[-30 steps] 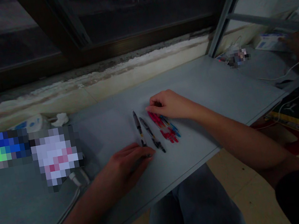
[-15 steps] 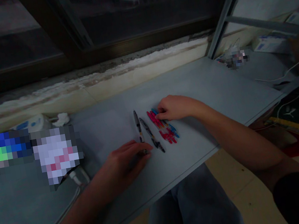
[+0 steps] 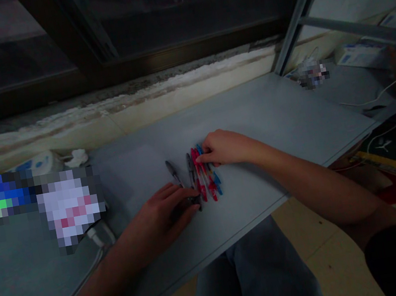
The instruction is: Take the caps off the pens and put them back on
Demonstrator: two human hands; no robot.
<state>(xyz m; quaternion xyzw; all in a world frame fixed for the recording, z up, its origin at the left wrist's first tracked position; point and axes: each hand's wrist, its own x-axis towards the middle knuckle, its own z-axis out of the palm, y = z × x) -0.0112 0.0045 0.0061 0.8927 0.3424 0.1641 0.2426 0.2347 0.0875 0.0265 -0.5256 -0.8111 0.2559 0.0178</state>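
Several pens lie close together on the grey table point(image 3: 252, 108). My right hand point(image 3: 225, 147) is closed at the upper ends of the red pens point(image 3: 200, 175) and the blue pen point(image 3: 218, 185), its thumb over the red ones. My left hand point(image 3: 172, 206) pinches at the lower end of a black pen point(image 3: 173, 169), whose top leans to the left. Another black pen point(image 3: 189, 163) stands between that one and the red pens, close beside them; its lower end is near my left fingertips. Those fingers partly hide the black pens' lower ends.
A pixelated object point(image 3: 73, 208) and a white cable point(image 3: 97, 237) lie on the left. Behind them are a white power strip point(image 3: 45, 162) and crumpled tissue point(image 3: 77, 158). A metal frame point(image 3: 290, 32) rises at the right. The window ledge point(image 3: 172, 88) runs along the back.
The red and blue pens have slid left with my right hand, up against a black pen, and are straighter. The left black pen now tilts left. My left hand has barely moved.
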